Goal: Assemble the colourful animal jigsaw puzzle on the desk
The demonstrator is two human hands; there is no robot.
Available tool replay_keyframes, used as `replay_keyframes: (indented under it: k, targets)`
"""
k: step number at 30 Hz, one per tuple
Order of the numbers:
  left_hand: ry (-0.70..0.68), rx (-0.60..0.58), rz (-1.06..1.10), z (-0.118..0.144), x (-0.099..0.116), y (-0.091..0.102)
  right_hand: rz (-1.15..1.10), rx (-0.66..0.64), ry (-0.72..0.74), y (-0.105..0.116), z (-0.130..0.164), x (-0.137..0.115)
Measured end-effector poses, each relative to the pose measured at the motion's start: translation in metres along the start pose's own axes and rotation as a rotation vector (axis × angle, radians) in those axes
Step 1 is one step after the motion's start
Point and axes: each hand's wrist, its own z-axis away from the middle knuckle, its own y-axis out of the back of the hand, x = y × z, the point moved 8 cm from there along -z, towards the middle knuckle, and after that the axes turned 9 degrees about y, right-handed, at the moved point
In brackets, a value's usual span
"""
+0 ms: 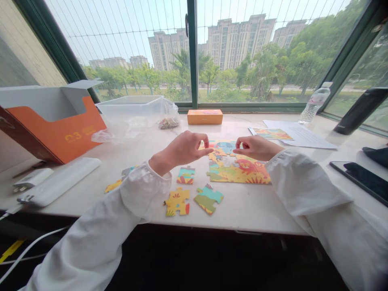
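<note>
A partly joined jigsaw puzzle (242, 176) lies on the table, with a pale gap showing near its middle. My left hand (188, 150) hovers by the puzzle's left back corner, thumb and index finger curved but apart. Over its right back part is my right hand (256, 147), curled in a similar way with a space between thumb and index finger. Neither hand shows anything in it. Loose jigsaw pieces lie nearer me: a teal one (186, 176), a yellow one (177, 203) and a green-and-teal one (209, 199). More pieces (113, 186) are partly hidden behind my left sleeve.
An orange box (54, 129), a clear plastic bin (130, 109) and a white power bank (60, 182) stand at left. A small orange box (205, 117) sits by the window. Papers (312, 135), a picture card (273, 133), a bottle (315, 103) and a phone (362, 180) are at right.
</note>
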Motion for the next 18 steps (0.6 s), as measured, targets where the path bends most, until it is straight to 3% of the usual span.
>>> replay_keyframes:
  k: [4,10,18]
  targets:
    - [0.021,-0.136,-0.18,0.001,-0.021,-0.005,0.058,0.064,-0.038,-0.003,-0.003,0.005]
    - [0.04,-0.386,-0.214,0.007,-0.034,-0.018,0.067,0.054,-0.009,-0.008,-0.004,-0.003]
    - [0.278,-0.601,-0.257,0.027,-0.067,-0.006,0.083,0.034,0.017,-0.012,-0.003,-0.013]
